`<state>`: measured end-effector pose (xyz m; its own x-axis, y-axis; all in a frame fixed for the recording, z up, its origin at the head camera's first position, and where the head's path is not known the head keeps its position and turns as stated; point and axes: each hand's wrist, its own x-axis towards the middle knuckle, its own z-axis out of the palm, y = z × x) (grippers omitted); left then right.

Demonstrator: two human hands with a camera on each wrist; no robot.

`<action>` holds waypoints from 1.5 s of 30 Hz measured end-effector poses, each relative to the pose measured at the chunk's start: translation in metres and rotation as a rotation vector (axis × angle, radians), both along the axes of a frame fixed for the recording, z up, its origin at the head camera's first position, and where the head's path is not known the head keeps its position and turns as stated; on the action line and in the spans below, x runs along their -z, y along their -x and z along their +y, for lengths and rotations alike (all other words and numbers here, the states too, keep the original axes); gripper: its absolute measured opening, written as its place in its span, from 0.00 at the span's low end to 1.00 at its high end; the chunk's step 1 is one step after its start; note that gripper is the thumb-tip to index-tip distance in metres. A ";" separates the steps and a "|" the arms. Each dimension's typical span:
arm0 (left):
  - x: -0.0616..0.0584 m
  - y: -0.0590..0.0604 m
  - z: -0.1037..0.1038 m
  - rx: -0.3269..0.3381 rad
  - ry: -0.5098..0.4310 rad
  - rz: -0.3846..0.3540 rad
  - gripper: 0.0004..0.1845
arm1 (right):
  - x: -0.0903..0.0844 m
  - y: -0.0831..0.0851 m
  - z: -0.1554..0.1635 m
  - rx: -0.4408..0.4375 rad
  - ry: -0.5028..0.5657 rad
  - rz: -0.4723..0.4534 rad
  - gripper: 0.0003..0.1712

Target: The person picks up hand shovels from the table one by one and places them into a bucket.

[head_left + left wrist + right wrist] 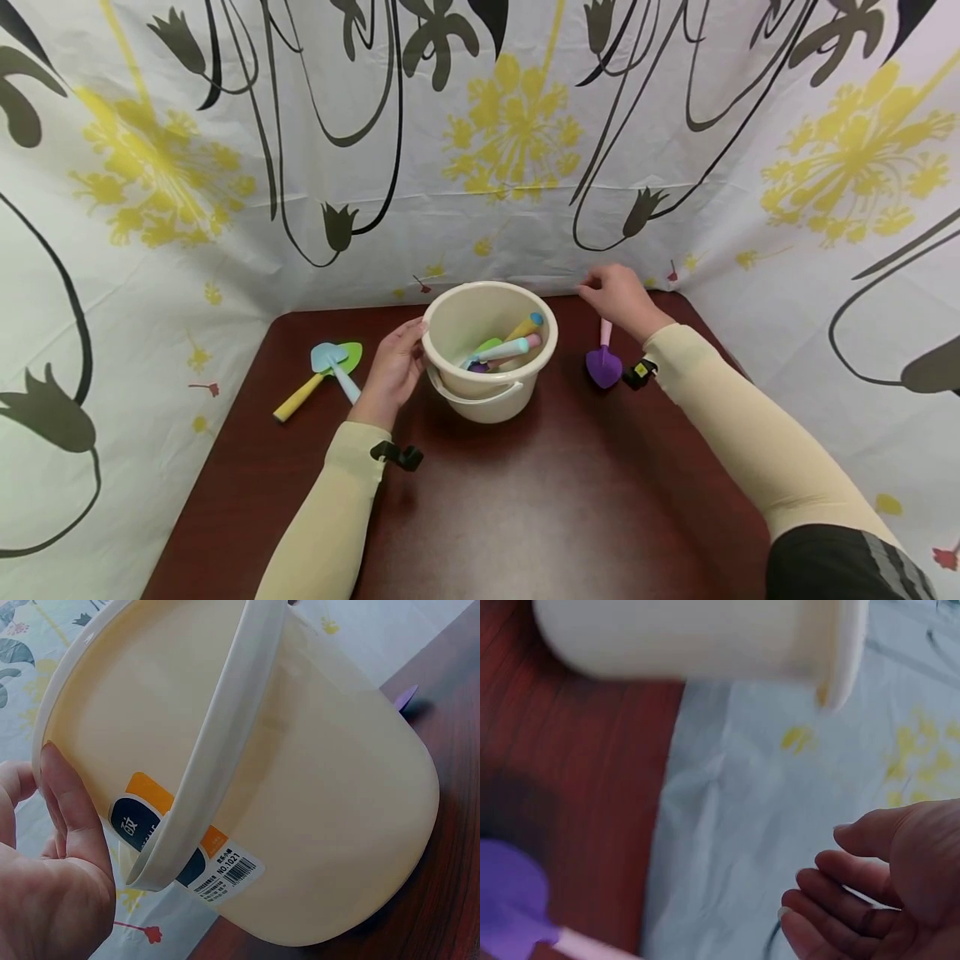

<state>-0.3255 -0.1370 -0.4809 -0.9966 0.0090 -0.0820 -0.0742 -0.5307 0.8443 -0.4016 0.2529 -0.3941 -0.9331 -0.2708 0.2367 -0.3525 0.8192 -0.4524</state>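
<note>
1. Over at the left of the counter [525, 517], a green and a blue toy shovel [330, 367] lie crossed, untouched.
2. Next, the left hand [393, 371] rests against the side of the cream bucket [491, 350], fingers [71, 817] fairly straight along its wall just under the rim; to my eye it only steadies the bucket. Several toy tools [506, 346] lie inside.
3. Rightward, the purple shovel [603, 360] lies on the counter just beside the bucket, pink handle pointing away.
4. The right hand [618, 296] hovers over that handle's end, fingers [832, 900] loosely curled, gripping nothing. A clean pickup, I'd judge, means pinching the handle while the bucket is kept from sliding.
</note>
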 end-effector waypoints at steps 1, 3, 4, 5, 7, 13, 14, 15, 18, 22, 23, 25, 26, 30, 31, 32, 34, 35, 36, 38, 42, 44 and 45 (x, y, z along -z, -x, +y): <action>0.000 0.000 0.000 0.000 -0.004 -0.001 0.13 | 0.005 0.003 0.007 0.018 0.009 -0.017 0.13; 0.000 0.000 0.000 0.000 -0.003 0.000 0.12 | 0.015 0.009 0.020 0.055 0.027 -0.049 0.15; 0.000 0.000 0.000 0.000 -0.004 0.001 0.12 | 0.021 0.013 0.025 0.071 0.040 -0.062 0.15; 0.000 0.000 0.000 0.001 -0.006 0.001 0.12 | 0.025 0.016 0.031 0.087 0.049 -0.077 0.16; 0.000 -0.001 0.000 0.003 -0.005 0.002 0.13 | 0.035 0.021 0.040 0.113 0.060 -0.104 0.17; 0.001 -0.001 0.000 -0.001 -0.001 0.007 0.13 | 0.058 0.035 0.059 0.161 0.051 -0.135 0.17; 0.001 -0.001 0.000 -0.001 -0.002 0.010 0.13 | 0.062 0.038 0.062 0.172 0.052 -0.142 0.17; 0.001 -0.001 0.000 -0.001 0.001 0.012 0.13 | 0.066 0.040 0.065 0.184 0.053 -0.148 0.17; 0.001 -0.002 0.000 0.000 -0.002 0.012 0.12 | 0.078 0.046 0.071 0.224 0.059 -0.177 0.17; 0.000 -0.003 0.000 0.004 -0.012 0.011 0.12 | 0.093 0.054 0.079 0.276 0.065 -0.202 0.21; 0.000 -0.003 0.000 0.005 -0.015 0.013 0.12 | 0.096 0.056 0.081 0.287 0.071 -0.209 0.22; 0.000 -0.003 0.000 0.008 -0.019 0.019 0.13 | 0.101 0.060 0.085 0.312 0.090 -0.227 0.25; 0.000 -0.002 0.000 0.009 -0.021 0.021 0.13 | 0.103 0.061 0.086 0.320 0.097 -0.238 0.27; 0.000 -0.002 0.000 0.010 -0.024 0.017 0.13 | 0.107 0.065 0.090 0.345 0.111 -0.273 0.30; 0.000 -0.002 -0.001 0.009 -0.025 0.015 0.13 | 0.108 0.066 0.090 0.343 0.106 -0.273 0.30; 0.000 -0.002 -0.001 0.009 -0.024 0.014 0.13 | 0.109 0.067 0.090 0.341 0.107 -0.273 0.30; 0.000 -0.001 -0.001 0.010 -0.022 0.011 0.13 | 0.112 0.070 0.092 0.338 0.107 -0.273 0.30; 0.000 -0.002 -0.002 0.011 -0.019 0.010 0.14 | 0.115 0.073 0.093 0.338 0.109 -0.275 0.30; 0.000 -0.002 -0.002 0.013 -0.015 0.009 0.14 | 0.117 0.075 0.095 0.337 0.115 -0.276 0.30; 0.000 -0.002 -0.002 0.016 -0.008 0.009 0.16 | 0.121 0.080 0.096 0.339 0.126 -0.277 0.31; 0.000 -0.002 -0.002 0.015 -0.002 0.005 0.17 | 0.127 0.085 0.094 0.356 0.122 -0.293 0.32; 0.000 -0.002 -0.002 0.012 0.000 0.005 0.17 | 0.128 0.086 0.092 0.371 0.120 -0.315 0.32; 0.000 -0.002 -0.002 0.011 -0.001 0.004 0.16 | 0.129 0.087 0.091 0.378 0.120 -0.323 0.32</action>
<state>-0.3237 -0.1385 -0.4804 -0.9968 0.0201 -0.0776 -0.0764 -0.5304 0.8443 -0.4885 0.3436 -0.5226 -0.9913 0.1108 -0.0717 0.1317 0.7978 -0.5883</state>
